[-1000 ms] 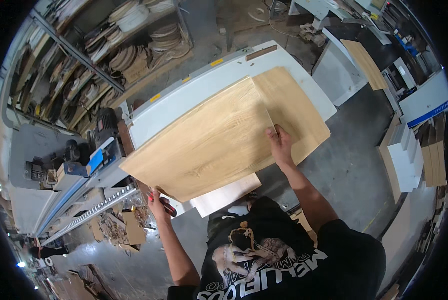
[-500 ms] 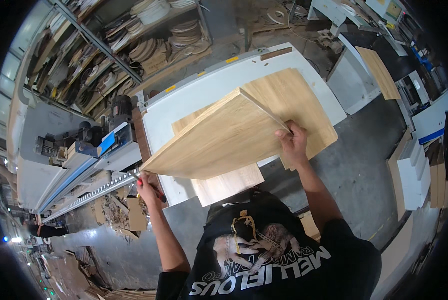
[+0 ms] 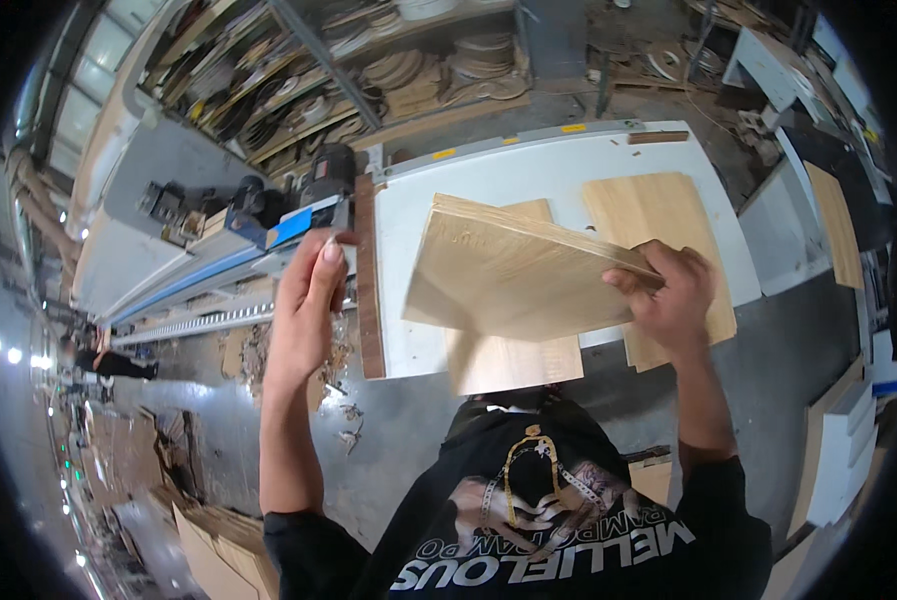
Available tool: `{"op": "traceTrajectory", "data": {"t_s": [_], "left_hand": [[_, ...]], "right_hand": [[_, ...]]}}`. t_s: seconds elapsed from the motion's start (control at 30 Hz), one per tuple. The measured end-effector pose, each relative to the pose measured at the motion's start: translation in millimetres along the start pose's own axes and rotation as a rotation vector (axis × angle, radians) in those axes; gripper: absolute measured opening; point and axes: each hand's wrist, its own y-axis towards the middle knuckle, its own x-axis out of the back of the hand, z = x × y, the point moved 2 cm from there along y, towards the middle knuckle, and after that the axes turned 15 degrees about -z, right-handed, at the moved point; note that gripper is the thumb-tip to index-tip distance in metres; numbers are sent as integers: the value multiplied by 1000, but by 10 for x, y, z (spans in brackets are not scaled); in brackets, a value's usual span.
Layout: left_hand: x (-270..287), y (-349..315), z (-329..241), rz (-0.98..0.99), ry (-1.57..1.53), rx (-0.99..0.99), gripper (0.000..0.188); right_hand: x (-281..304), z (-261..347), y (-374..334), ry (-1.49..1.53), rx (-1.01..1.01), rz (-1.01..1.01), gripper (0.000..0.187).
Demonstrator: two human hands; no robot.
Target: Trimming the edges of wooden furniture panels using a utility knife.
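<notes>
My right hand (image 3: pixel 671 292) is closed on the right edge of a light wood-grain board (image 3: pixel 518 265), thumb on the side toward me and fingers behind. The board is tilted up over a white worktable (image 3: pixel 418 350). My left hand (image 3: pixel 308 290) is raised apart from the board, left of the table's dark brown edge strip. Its fingers are curled in and the thumb points up; what lies inside them is hidden. Beneath and behind the held board lie more wood-grain boards (image 3: pixel 658 205), one of them a pale board (image 3: pixel 518 362) at the table's near edge.
Left of the table stands a machine with a motor (image 3: pixel 330 172) and a long rail (image 3: pixel 203 322). Shelves (image 3: pixel 438 90) of coiled edging strips rise behind. Cardboard (image 3: pixel 223 555) and scraps lie on the floor at left. Another person (image 3: pixel 118 362) is far left. White panels (image 3: pixel 836 450) lean at right.
My left hand has let go of the board's left corner and lifted away. The red-and-black tool seen in it earlier no longer shows. The board has turned in my right hand.
</notes>
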Motion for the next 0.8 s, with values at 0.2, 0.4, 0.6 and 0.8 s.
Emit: {"op": "traceTrajectory", "data": {"t_s": [0.2, 0.4, 0.6, 0.8], "left_hand": [[-44, -178, -4, 7, -206, 70, 21], [-38, -280, -138, 18, 469, -186, 28], [-140, -429, -121, 95, 702, -290, 40], [-180, -445, -105, 123, 696, -263, 42]], "right_hand": [[-41, 242, 271, -54, 218, 46, 51], [-152, 311, 254, -91, 324, 167, 51], [-192, 385, 267, -112, 350, 169, 51], [-206, 377, 273, -151, 350, 214, 53]]}}
